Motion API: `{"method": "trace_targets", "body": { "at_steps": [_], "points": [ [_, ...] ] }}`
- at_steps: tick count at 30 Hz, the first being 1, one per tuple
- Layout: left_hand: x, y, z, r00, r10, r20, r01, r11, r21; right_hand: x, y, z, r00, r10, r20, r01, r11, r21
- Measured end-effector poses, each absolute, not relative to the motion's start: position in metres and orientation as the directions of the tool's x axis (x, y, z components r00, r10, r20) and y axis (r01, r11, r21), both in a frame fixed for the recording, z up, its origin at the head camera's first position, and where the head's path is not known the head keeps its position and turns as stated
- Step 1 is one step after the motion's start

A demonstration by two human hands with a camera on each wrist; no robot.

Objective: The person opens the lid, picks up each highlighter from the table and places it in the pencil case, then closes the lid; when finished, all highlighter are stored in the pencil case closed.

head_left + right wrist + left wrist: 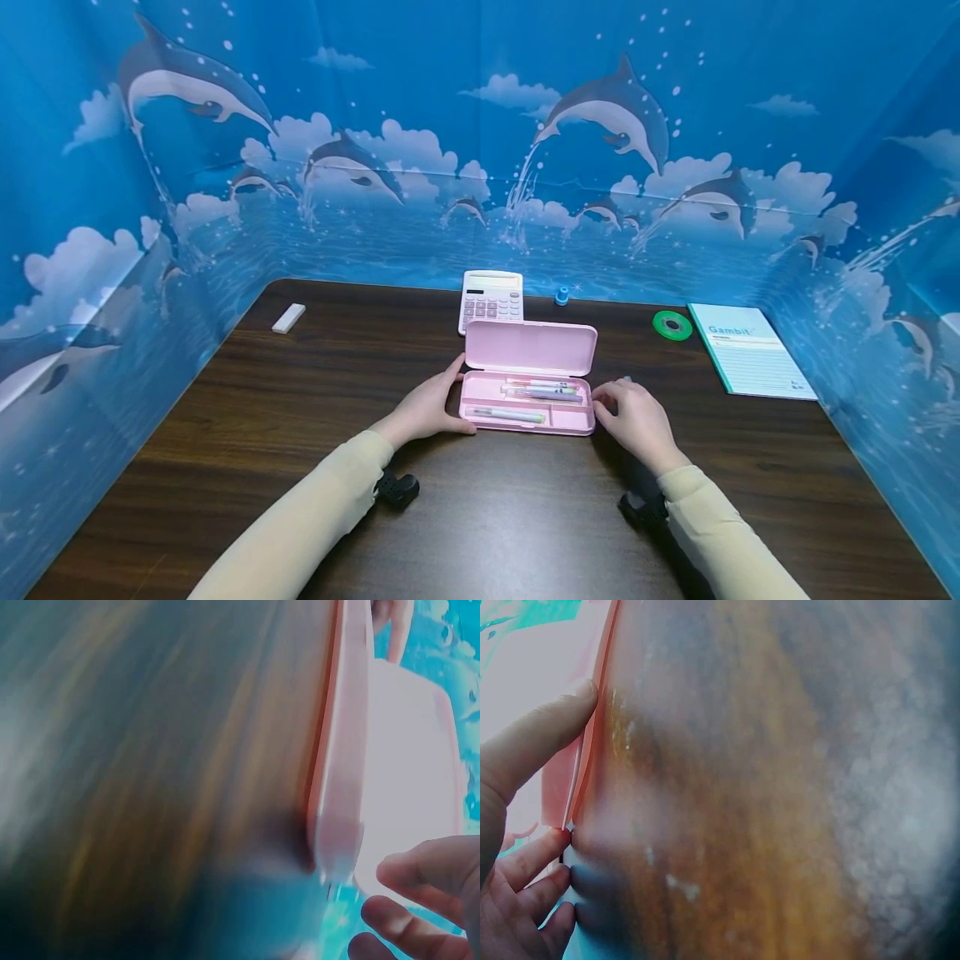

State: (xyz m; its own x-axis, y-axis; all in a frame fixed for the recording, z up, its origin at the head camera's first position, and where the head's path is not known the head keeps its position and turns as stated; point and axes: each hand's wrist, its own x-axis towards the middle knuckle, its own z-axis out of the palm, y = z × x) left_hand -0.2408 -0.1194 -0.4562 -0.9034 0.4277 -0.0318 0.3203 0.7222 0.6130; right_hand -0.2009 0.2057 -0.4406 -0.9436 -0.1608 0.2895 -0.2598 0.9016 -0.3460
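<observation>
A pink pencil case lies on the dark wooden table with its lid raised at the back. Several pens lie in its rear compartment, and a pale pen with a yellow-green end lies in the front one. My left hand grips the case's left end. In the left wrist view, its thumb presses the front wall while the fingers bend round the end. Beside the right end is my right hand, its fingers loosely bent and spread at the case's corner.
Behind the lid stands a white calculator, with a small blue object to its right. A green ring-shaped roll and a Gambit notepad lie at the right. A white block sits at the far left. A dolphin-print curtain encloses the table.
</observation>
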Motion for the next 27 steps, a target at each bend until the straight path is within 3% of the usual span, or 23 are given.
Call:
{"method": "trace_targets", "body": {
  "at_steps": [15, 27],
  "points": [
    [-0.240, -0.120, -0.453, -0.904, 0.425, -0.040, 0.315, 0.728, 0.609, -0.192, 0.254, -0.438, -0.981, -0.026, 0.193, -0.095, 0.928, -0.361],
    [-0.239, -0.119, -0.452, -0.904, 0.424, -0.046, 0.313, 0.733, 0.604, -0.193, 0.264, -0.441, -0.997, -0.009, 0.075, -0.038, 0.915, -0.403]
  ]
}}
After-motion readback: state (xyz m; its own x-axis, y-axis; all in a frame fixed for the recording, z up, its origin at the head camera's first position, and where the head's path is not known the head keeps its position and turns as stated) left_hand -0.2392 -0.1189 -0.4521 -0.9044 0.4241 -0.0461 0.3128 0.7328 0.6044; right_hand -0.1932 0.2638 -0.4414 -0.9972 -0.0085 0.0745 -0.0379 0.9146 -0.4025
